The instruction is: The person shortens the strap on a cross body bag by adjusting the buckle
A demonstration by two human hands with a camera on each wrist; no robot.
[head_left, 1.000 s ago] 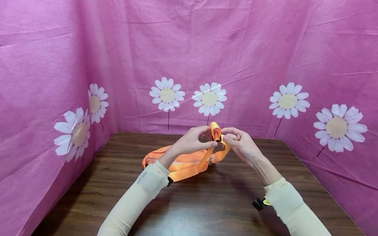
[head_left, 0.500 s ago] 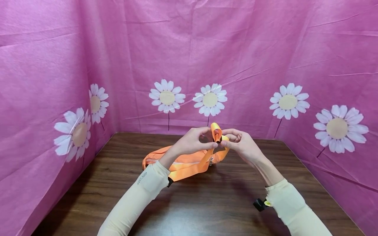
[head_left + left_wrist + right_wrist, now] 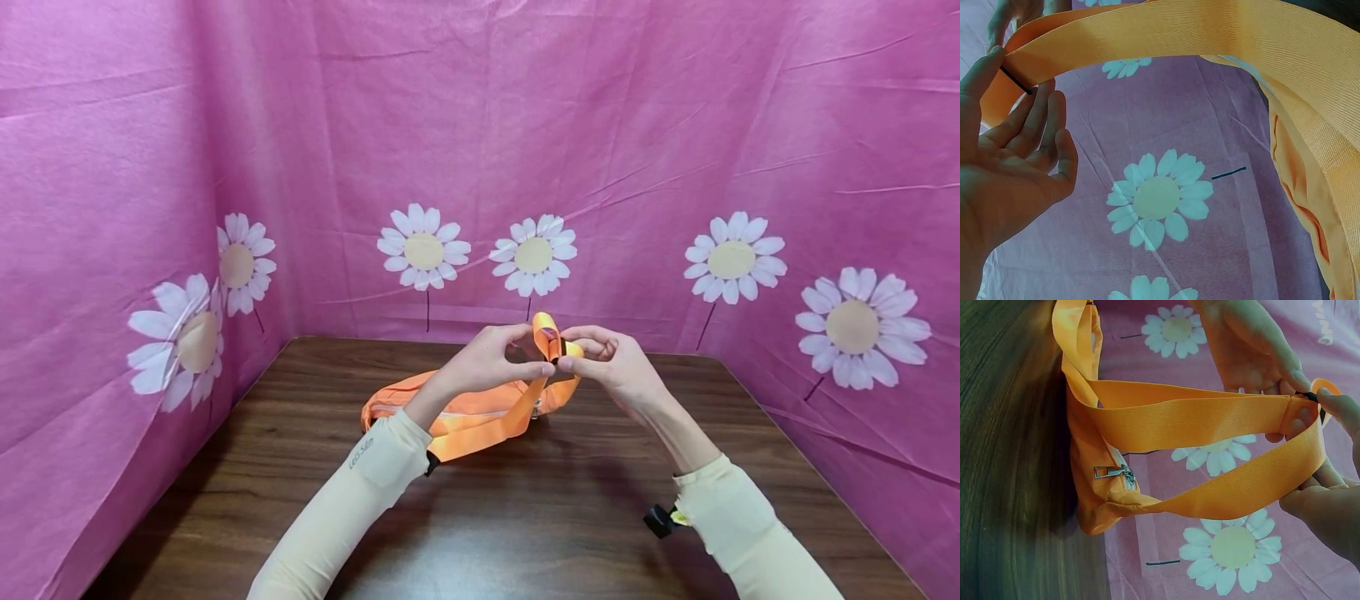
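An orange waist bag [image 3: 480,402] rests on the table, its flat strap [image 3: 483,435] lifted up towards both hands. My left hand [image 3: 491,360] pinches the strap between thumb and fingers, beside a thin black slider [image 3: 1310,396]. My right hand [image 3: 618,371] pinches the strap at the other side of this slider. Above the fingertips the webbing bends into a small loop [image 3: 543,322]. In the left wrist view, the left hand's [image 3: 1016,165] lower fingers are spread. A metal zipper pull [image 3: 1109,472] shows on the bag in the right wrist view.
The brown wooden table [image 3: 510,533] is enclosed by pink cloth [image 3: 630,150] printed with white daisies. A black buckle end [image 3: 432,462] of the strap lies near the left sleeve. A small black object [image 3: 658,520] is attached by the right cuff.
My right thumb has moved slightly left and down, closer to the slider. The small strap loop has turned a little. The bag has stayed in place.
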